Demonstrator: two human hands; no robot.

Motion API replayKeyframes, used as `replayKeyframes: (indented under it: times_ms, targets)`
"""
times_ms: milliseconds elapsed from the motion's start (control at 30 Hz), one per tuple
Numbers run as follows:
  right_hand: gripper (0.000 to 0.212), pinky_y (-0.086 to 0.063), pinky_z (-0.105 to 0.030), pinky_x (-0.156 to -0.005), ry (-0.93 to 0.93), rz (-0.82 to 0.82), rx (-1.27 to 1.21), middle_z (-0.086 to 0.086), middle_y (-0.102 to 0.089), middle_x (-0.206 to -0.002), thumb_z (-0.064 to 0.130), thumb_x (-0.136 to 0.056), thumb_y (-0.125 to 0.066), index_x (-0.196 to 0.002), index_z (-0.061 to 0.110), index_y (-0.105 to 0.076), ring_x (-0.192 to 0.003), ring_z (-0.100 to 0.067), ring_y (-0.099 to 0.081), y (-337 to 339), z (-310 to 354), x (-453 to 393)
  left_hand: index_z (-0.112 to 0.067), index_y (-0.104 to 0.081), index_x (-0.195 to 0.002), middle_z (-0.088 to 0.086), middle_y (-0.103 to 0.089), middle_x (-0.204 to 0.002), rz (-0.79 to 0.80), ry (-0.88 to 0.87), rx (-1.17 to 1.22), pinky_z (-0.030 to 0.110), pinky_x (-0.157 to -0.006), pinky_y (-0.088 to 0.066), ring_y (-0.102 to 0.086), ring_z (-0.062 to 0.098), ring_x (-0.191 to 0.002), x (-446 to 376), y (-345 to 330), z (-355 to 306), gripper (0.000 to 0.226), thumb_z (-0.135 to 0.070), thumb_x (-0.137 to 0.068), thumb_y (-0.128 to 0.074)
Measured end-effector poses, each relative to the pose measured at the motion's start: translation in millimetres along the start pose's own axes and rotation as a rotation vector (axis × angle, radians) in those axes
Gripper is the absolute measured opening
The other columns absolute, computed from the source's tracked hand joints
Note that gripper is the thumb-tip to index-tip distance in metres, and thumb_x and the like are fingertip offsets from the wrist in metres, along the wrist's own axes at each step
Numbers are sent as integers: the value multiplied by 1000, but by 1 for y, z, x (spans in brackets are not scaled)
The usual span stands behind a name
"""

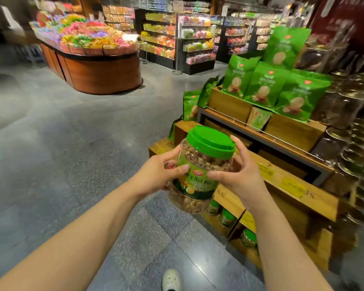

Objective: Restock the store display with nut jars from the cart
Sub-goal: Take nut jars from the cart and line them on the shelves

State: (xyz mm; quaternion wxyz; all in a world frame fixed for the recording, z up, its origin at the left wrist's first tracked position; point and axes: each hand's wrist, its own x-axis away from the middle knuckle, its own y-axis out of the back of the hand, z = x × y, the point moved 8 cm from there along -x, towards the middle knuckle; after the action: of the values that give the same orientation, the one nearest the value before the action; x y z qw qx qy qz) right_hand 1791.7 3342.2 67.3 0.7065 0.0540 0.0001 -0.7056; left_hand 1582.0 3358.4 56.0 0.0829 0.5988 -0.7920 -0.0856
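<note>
Both hands hold one nut jar in front of the wooden display.

The left hand (156, 175) wraps the left side of the jar (200, 171), thumb on the label; the right hand (240, 175) grips the other side, fingers up by the green lid. The jar is clear plastic, full of pale nuts, upright and tilted slightly. The display (286, 185) lies to the right, nearer the right hand, with green-lidded jars on its low shelf (229, 219).

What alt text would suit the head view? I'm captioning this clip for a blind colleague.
Both hands, left hand and right hand, hold a clear nut jar with a green lid upright over a grey shop floor. To the right stands a wooden display with green bags on top and green-lidded jars low down; a sweets stand lies behind.
</note>
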Motion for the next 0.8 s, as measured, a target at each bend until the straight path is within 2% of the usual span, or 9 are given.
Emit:
replayKeyframes:
  times_ms: [100, 167, 200, 300, 367, 467, 600, 700, 800]
  targets:
    - [109, -50, -54, -105, -12, 18, -36, 23, -58, -128, 27, -43, -101, -133, 62, -50, -132, -8, -50, -24, -5, -65, -54, -43, -128, -36, -68, -85, -37, 23, -5, 17, -75, -59, -64, -20, -82, -52, 41, 10, 57, -13, -95, -67]
    - [110, -50, -52, -106, -10, 39, -32, 20, -60, -130, 23, -45, -101, -135, 61, -49, -131, -8, -51, -44, -3, -113, -55, -44, -126, -38, -68, -82, -50, 42, -16, 13, -70, -57, -64, -20, -81, -89, 73, 11, 57, -15, -94, -69]
    - [109, -52, -47, -103, 6, 56, -29, 22, -62, -127, 19, -49, -100, -137, 58, -48, -127, -3, -53, -55, 0, -139, -56, -44, -125, -37, -69, -81, -55, 47, -2, 12, -65, -55, -65, -18, -80, -108, 91, 10, 56, -16, -94, -69]
    - [108, -54, -19, -85, 51, 107, -33, 26, -64, -115, 2, -59, -93, -145, 43, -44, -102, 23, -56, -90, 11, -202, -55, -51, -119, -31, -73, -82, -93, 73, 61, 17, -60, -55, -67, -13, -77, -154, 139, 19, 51, -16, -92, -72]
    - [110, -54, -14, -82, 65, 126, -14, 20, -63, -121, 1, -58, -92, -148, 39, -42, -99, 24, -58, -115, 17, -240, -49, -54, -121, -23, -76, -84, -111, 80, 109, 16, -58, -54, -68, -10, -76, -183, 172, 25, 53, -11, -90, -73]
    - [116, -53, -29, -96, 85, 128, 38, 18, -61, -128, 15, -50, -95, -149, 41, -41, -104, 21, -58, -152, 20, -293, -48, -57, -125, -18, -78, -92, -106, 89, 133, 21, -67, -54, -69, -7, -80, -225, 220, 37, 55, -16, -85, -78]
    - [124, -51, -47, -107, 90, 74, 55, 12, -59, -137, 39, -33, -103, -141, 57, -45, -125, 2, -56, -205, 9, -368, -55, -63, -103, -14, -79, -96, -104, 79, 124, 39, -83, -56, -70, 0, -89, -287, 291, 53, 41, -36, -73, -81]
    - [132, -47, -49, -111, 72, 7, 42, 5, -52, -148, 46, -27, -104, -142, 62, -40, -135, -7, -51, -242, -2, -422, -55, -67, -97, -11, -79, -99, -61, 62, 125, 39, -82, -56, -71, 3, -93, -340, 344, 65, 33, -43, -69, -80]
    - [145, -45, -46, -114, 39, -30, 17, 4, -47, -154, 38, -33, -105, -155, 49, -27, -133, 0, -51, -272, -9, -466, -55, -72, -99, -16, -78, -103, -14, 60, 140, 42, -84, -57, -71, 8, -102, -387, 386, 75, 34, -54, -65, -77]
